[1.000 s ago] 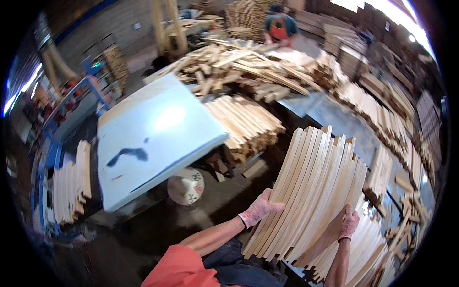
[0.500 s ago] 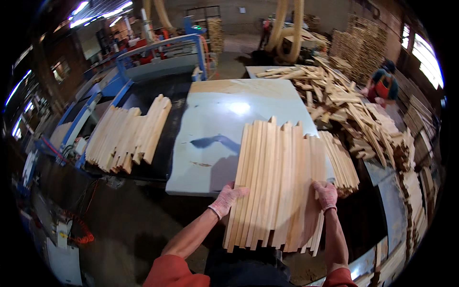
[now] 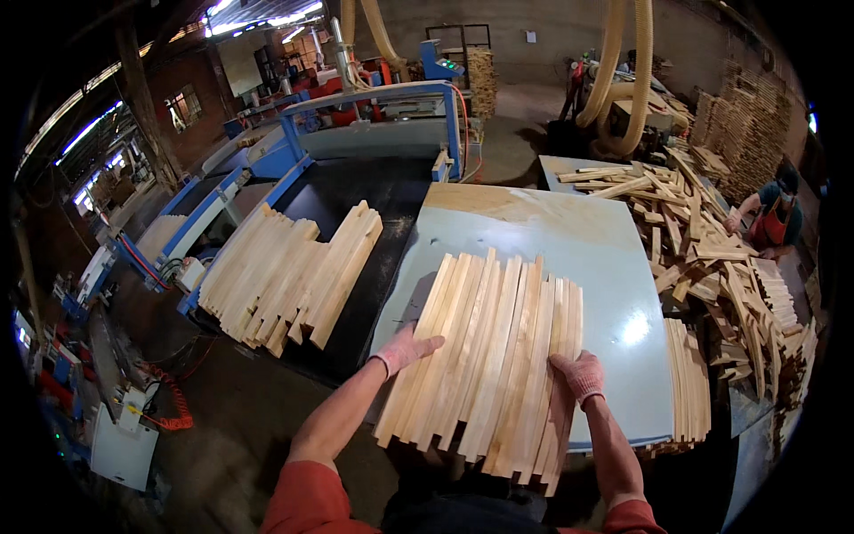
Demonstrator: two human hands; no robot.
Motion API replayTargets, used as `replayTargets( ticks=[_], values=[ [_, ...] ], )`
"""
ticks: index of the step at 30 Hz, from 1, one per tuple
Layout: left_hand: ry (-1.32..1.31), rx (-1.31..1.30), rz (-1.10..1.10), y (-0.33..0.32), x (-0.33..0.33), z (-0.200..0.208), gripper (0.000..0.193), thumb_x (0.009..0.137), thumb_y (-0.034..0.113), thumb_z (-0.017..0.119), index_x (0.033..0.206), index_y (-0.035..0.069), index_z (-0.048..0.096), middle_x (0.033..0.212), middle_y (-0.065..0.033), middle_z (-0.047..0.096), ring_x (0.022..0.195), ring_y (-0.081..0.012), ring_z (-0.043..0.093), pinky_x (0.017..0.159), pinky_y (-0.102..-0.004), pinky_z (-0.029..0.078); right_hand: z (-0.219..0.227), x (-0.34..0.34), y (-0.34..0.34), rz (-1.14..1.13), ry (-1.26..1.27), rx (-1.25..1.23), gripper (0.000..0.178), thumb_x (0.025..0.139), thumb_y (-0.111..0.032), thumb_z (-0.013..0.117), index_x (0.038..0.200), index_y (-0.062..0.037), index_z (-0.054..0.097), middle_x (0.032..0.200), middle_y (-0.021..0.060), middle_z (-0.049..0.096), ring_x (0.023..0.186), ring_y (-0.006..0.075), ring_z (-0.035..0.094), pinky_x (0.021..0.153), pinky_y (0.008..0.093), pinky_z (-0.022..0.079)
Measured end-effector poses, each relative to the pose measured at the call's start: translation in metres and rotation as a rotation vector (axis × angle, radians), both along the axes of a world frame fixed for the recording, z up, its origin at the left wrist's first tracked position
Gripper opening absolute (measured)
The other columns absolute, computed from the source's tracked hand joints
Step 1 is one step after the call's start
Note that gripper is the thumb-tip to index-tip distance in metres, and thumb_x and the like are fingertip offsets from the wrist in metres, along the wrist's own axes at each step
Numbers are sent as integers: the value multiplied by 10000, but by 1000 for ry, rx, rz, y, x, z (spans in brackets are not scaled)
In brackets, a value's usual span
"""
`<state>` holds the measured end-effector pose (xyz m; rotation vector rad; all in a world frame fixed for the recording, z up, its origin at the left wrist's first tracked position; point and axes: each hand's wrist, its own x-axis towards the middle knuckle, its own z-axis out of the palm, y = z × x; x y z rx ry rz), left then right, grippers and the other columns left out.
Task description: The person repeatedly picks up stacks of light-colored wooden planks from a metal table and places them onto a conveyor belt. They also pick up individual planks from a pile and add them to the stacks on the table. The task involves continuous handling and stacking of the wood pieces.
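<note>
Squeezing a row of slats (image 3: 494, 356) between them, the left hand (image 3: 409, 351) and right hand (image 3: 582, 375) hold it over the near edge of the table (image 3: 569, 231). Work looks partway: one batch (image 3: 285, 278) lies on the belt (image 3: 378, 182); this row and a stack (image 3: 688, 378) by the table's right edge remain.

Open room over pale tabletop (image 3: 551, 236), beyond & to R of strip bundle (image 3: 498, 356); bundle, w/ L hand (image 3: 407, 350) & R hand (image 3: 580, 375) at its sides, blocks near edge approx. ctr. On L, blk belt (image 3: 356, 189) is bare past strip batch (image 3: 267, 276), plus narrow lane btwn batch & tabletop; blue frame (image 3: 374, 93) spans far end. On R, strip stack (image 3: 687, 383) & loose wood pile (image 3: 689, 222) obstruct.
</note>
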<state>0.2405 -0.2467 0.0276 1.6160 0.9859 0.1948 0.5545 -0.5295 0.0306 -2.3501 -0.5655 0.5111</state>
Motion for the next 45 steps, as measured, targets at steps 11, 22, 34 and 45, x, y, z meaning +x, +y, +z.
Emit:
replayTargets(
  ticks=[11, 22, 34, 45],
  values=[
    [781, 592, 194, 109, -22, 19, 1074, 883, 746, 606, 1652, 45, 342, 1695, -238, 331, 1545, -388, 371, 1263, -494, 312, -11, -43, 170, 210, 121, 160, 752, 805, -531, 811, 1269, 43, 668, 1130, 249, 767, 1077, 377, 738, 946, 440, 556],
    [635, 862, -131, 168, -108, -4, 827, 991, 671, 515, 1644, 172, 421, 1751, -207, 230, 1625, -399, 153, 1315, -549, 81, -24, -88, 229, 223, 86, 204, 796, 870, -445, 795, 1479, 3, 547, 1272, 235, 707, 1182, 389, 678, 1025, 440, 536],
    [522, 912, -155, 167, -123, 5, 796, 932, 578, 650, 1616, 223, 451, 1720, -227, 267, 1604, -427, 174, 1281, -617, 64, 22, -262, 375, 485, -589, -91, 771, 931, -458, 681, 1564, -63, 486, 1563, 198, 497, 1477, 406, 424, 1231, 545, 305],
    [554, 947, -159, 174, -126, -10, 829, 924, 591, 651, 1639, 240, 421, 1720, -183, 294, 1598, -395, 206, 1298, -585, 73, 23, -263, 413, 391, -666, -68, 585, 970, -403, 598, 1455, -77, 572, 1437, 193, 591, 1395, 407, 483, 1177, 639, 309]
  ],
)
